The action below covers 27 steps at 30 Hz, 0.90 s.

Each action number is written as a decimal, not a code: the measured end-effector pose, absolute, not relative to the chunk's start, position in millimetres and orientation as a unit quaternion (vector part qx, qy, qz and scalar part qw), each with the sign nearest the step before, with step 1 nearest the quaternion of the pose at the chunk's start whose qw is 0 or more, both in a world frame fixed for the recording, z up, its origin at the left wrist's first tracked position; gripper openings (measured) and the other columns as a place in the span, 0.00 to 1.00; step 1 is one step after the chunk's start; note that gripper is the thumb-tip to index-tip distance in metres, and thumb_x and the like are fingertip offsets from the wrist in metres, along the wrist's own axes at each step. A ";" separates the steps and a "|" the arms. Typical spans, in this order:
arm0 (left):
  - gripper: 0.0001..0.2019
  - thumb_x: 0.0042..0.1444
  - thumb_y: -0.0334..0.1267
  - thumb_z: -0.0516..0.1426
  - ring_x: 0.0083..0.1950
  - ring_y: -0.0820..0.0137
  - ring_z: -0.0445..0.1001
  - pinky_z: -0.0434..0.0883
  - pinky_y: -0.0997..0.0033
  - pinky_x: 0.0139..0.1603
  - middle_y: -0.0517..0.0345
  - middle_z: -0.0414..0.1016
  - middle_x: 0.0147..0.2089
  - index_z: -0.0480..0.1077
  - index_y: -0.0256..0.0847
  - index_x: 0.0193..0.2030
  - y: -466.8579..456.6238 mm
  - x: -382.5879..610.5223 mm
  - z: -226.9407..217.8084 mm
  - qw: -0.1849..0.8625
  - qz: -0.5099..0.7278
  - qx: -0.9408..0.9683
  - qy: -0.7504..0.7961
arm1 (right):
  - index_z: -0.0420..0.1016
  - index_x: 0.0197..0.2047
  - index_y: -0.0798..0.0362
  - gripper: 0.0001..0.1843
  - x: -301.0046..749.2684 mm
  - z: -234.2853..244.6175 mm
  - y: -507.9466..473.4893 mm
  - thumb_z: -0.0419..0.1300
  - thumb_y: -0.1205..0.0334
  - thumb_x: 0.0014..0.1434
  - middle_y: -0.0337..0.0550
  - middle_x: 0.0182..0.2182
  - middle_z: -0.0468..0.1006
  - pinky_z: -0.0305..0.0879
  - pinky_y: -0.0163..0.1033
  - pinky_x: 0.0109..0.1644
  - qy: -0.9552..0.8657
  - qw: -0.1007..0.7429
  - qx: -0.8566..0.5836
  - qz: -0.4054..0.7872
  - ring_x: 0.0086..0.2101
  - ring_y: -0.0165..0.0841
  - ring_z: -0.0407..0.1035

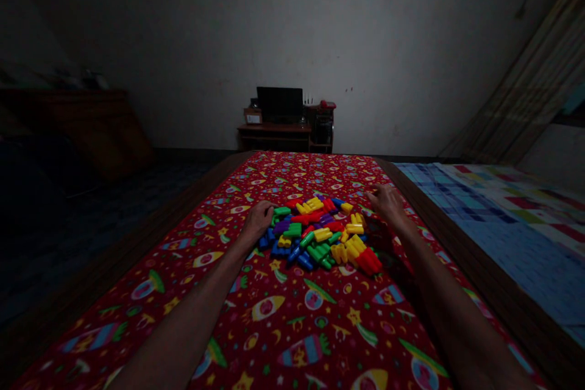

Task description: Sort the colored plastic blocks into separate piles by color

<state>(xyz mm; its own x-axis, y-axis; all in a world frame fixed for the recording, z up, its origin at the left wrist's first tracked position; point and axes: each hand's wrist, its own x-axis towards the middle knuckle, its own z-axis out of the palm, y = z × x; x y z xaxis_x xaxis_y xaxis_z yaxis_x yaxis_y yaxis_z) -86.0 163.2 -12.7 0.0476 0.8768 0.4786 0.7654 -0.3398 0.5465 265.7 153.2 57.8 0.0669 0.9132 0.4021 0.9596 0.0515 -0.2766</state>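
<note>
A heap of plastic building blocks [320, 234] in red, yellow, green, blue and purple lies on a red cloth [292, 329] printed with rockets and stars. My left hand [258, 218] rests at the heap's left edge, fingers curled down onto the blocks there. My right hand [385, 202] lies at the heap's far right edge, fingers bent and pointing left toward the blocks. Whether either hand grips a block is hidden. Both forearms stretch out along the cloth.
A wooden rim [461, 256] borders the cloth on the right, with a blue checked mat [503, 219] beyond it. Far back, a low desk [274, 131] carries a dark screen [280, 103]. The room is dim; a curtain [534, 91] hangs at right.
</note>
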 end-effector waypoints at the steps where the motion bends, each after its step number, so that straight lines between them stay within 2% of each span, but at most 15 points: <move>1: 0.13 0.53 0.36 0.48 0.42 0.64 0.75 0.72 0.64 0.48 0.54 0.77 0.36 0.74 0.42 0.31 163.0 -86.1 -12.6 0.072 0.388 0.721 0.570 | 0.79 0.46 0.56 0.17 254.9 55.9 152.2 0.54 0.58 0.61 0.51 0.37 0.82 0.61 0.35 0.37 -0.717 0.246 -0.652 -0.019 0.38 0.37 0.74; 4: 0.13 0.53 0.36 0.48 0.42 0.64 0.75 0.72 0.64 0.49 0.54 0.77 0.37 0.74 0.42 0.32 162.6 -86.8 -12.8 0.071 0.386 0.724 0.568 | 0.82 0.38 0.54 0.17 216.3 46.7 147.4 0.54 0.56 0.62 0.47 0.31 0.81 0.59 0.33 0.34 -0.794 0.187 -0.574 0.070 0.32 0.33 0.73; 8: 0.13 0.53 0.36 0.48 0.43 0.64 0.75 0.72 0.63 0.49 0.53 0.77 0.36 0.74 0.42 0.32 164.0 -87.5 -13.8 0.070 0.384 0.725 0.568 | 0.81 0.44 0.52 0.17 186.1 32.7 143.4 0.60 0.50 0.58 0.48 0.37 0.81 0.61 0.34 0.36 -0.800 0.161 -0.563 0.130 0.37 0.36 0.73; 11: 0.13 0.52 0.36 0.48 0.43 0.63 0.75 0.71 0.63 0.50 0.53 0.77 0.37 0.74 0.42 0.32 165.9 -87.5 -14.3 0.070 0.386 0.724 0.567 | 0.79 0.49 0.52 0.20 183.9 29.7 144.6 0.63 0.53 0.55 0.47 0.38 0.80 0.64 0.36 0.38 -0.797 0.160 -0.559 0.164 0.39 0.38 0.73; 15: 0.13 0.53 0.36 0.48 0.44 0.64 0.75 0.71 0.64 0.50 0.53 0.77 0.37 0.74 0.42 0.32 166.8 -87.9 -14.6 0.068 0.385 0.726 0.566 | 0.80 0.46 0.54 0.17 188.4 33.8 148.0 0.64 0.59 0.52 0.45 0.37 0.81 0.64 0.35 0.37 -0.796 0.158 -0.551 0.197 0.38 0.37 0.73; 18: 0.13 0.52 0.37 0.47 0.44 0.63 0.75 0.71 0.63 0.50 0.53 0.77 0.37 0.74 0.42 0.32 166.2 -88.9 -14.9 0.066 0.379 0.730 0.564 | 0.81 0.43 0.55 0.15 198.6 37.4 154.2 0.64 0.62 0.52 0.43 0.35 0.81 0.65 0.34 0.36 -0.792 0.193 -0.541 0.208 0.36 0.35 0.74; 21: 0.14 0.53 0.37 0.47 0.44 0.63 0.74 0.71 0.62 0.50 0.52 0.77 0.38 0.74 0.41 0.33 166.4 -90.0 -15.8 0.065 0.375 0.734 0.562 | 0.80 0.44 0.56 0.15 222.1 41.2 164.1 0.62 0.63 0.53 0.44 0.35 0.82 0.66 0.33 0.37 -0.759 0.264 -0.564 0.191 0.35 0.35 0.75; 24: 0.14 0.53 0.37 0.47 0.43 0.64 0.74 0.71 0.64 0.50 0.54 0.77 0.37 0.74 0.41 0.34 167.5 -90.7 -17.1 0.065 0.374 0.735 0.562 | 0.79 0.46 0.58 0.17 255.1 43.7 171.9 0.59 0.62 0.54 0.49 0.38 0.82 0.67 0.35 0.40 -0.686 0.347 -0.628 0.122 0.38 0.36 0.75; 27: 0.14 0.54 0.36 0.47 0.43 0.65 0.74 0.71 0.65 0.49 0.54 0.77 0.37 0.74 0.41 0.34 168.8 -91.2 -18.3 0.066 0.375 0.734 0.562 | 0.77 0.50 0.60 0.20 281.9 43.5 172.6 0.57 0.61 0.56 0.54 0.43 0.81 0.67 0.39 0.46 -0.611 0.375 -0.696 0.032 0.42 0.40 0.75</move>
<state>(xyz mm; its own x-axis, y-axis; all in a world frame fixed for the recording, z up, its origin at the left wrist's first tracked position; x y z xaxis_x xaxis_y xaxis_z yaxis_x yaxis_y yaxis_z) -91.2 168.8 -18.3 0.0878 0.8750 0.4762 0.7753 -0.3601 0.5189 281.9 172.6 43.5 0.2503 0.8748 0.4148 0.8272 0.0294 -0.5611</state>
